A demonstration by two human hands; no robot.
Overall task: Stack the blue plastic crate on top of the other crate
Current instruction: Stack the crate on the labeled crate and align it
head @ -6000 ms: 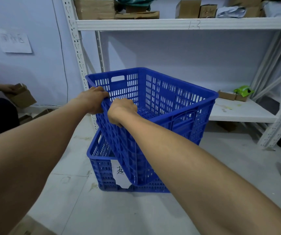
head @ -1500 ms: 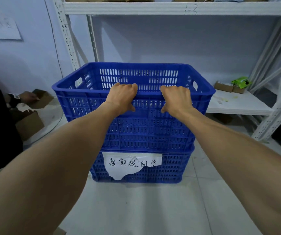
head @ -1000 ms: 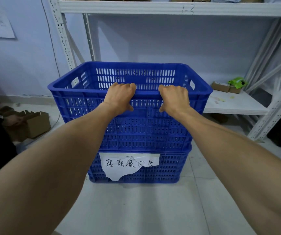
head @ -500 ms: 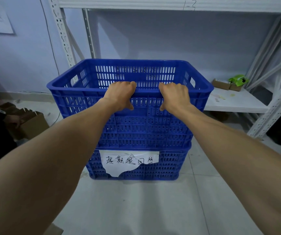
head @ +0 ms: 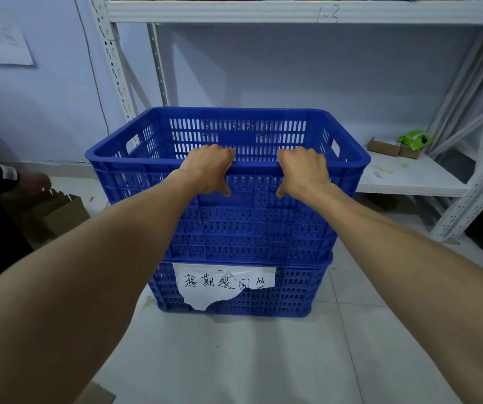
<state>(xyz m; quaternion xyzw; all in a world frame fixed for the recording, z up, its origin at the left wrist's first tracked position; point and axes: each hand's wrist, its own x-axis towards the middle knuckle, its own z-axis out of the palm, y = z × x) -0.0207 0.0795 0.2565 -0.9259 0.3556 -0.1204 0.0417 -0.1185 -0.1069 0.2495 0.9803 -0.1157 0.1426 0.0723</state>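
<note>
A blue slotted plastic crate (head: 252,228) sits squarely on top of a second blue crate (head: 292,290) on the tiled floor. The lower crate carries a torn white paper label with handwriting (head: 222,282) on its near wall. My left hand (head: 211,167) and my right hand (head: 304,170) both grip the near rim of the upper crate, fingers hooked over the edge and thumbs down on the outer wall. The upper crate's inside looks empty.
A white metal shelving rack (head: 409,182) stands behind and to the right, with small cardboard boxes and a green packet (head: 413,139) on its low shelf. At the left, another person's hand (head: 30,182) reaches over open cardboard boxes (head: 56,214).
Six seconds ago the crate was held tilted above the lower one; since 1.5 s ago it has rested level on it, both hands unmoved. The person's hand at the left has shifted.
</note>
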